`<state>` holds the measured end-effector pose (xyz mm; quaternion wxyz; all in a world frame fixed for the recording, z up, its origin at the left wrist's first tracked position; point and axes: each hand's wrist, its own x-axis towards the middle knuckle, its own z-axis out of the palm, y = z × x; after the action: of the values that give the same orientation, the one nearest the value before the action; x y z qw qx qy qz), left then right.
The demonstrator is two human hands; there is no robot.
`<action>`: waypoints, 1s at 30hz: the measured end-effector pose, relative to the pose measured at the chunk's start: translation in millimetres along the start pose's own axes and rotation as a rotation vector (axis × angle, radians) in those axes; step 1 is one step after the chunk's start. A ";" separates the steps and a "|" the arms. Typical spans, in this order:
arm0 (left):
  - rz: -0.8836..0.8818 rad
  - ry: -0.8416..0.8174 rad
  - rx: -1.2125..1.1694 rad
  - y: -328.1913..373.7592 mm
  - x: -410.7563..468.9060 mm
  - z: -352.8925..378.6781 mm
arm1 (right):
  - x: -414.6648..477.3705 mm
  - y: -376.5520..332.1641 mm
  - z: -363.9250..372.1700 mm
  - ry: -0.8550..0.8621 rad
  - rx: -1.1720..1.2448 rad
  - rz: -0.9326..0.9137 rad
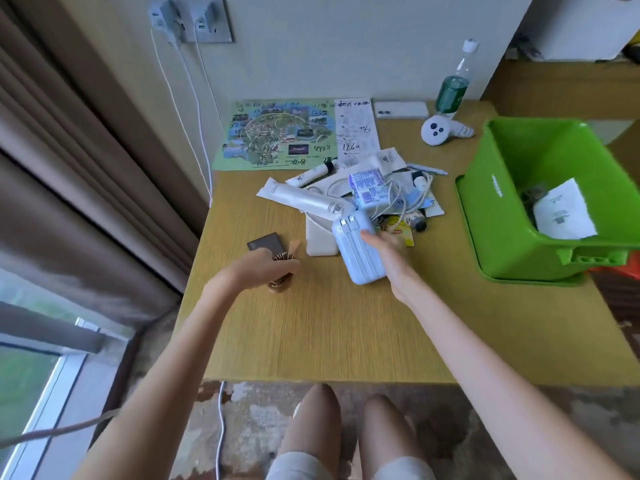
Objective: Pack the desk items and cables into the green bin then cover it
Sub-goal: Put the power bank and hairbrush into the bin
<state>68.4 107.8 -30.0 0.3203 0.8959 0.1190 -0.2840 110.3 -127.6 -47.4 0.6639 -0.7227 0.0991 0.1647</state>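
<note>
Only the head view to go on. Two hands are seen, both full.

The left hand (263,268) is curled round one wooden brush (278,285), low over the tabletop (329,323) near its left edge. Most of the brush is hidden by the fingers, with just some bristles and the handle tip peeking out. The right hand (389,252) is wrapped round one pale blue power bank (356,258), thumb laid on its front. The other fingers are hidden behind it and smeared by blur, and whether it's lifted off the tabletop can't be told.

One green bin (498,216) is parked on the right side of the tabletop, well apart from both hands, its right end cut off by the frame. One white sheet (562,213) is seen inside, plus something dark that can't be made out. A green rim pokes out under the bin; whether that's a lid can't be told.

Behind the hands a pile is heaped up:
- two white tubes (308,199)
- one blue packet (369,187)
- a tangle of white cables (398,199), number not countable
- one yellow pack (401,231), half buried

One dark card (265,242) lies just beside the left hand.

Further back are one map (277,133), one controller (434,131) and one bottle (452,91). Two chargers (164,17) are plugged in on the wall, with two white leads (187,109) hanging down.
</note>
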 end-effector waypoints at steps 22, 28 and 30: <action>0.460 -0.043 -0.408 245.0 17.8 -20.2 | 4.0 -154.9 -177.6 0.420 -0.202 -0.106; 0.367 0.018 -0.394 307.1 64.8 11.8 | 54.9 -157.3 -259.2 0.558 -0.475 0.001; 0.329 0.038 -0.399 319.7 78.5 19.2 | 71.1 -149.1 -266.6 0.533 -0.562 0.052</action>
<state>250.1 -147.0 73.8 0.5303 0.8275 0.0312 -0.1818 258.5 -372.0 81.7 0.3867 -0.8910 0.2375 0.0086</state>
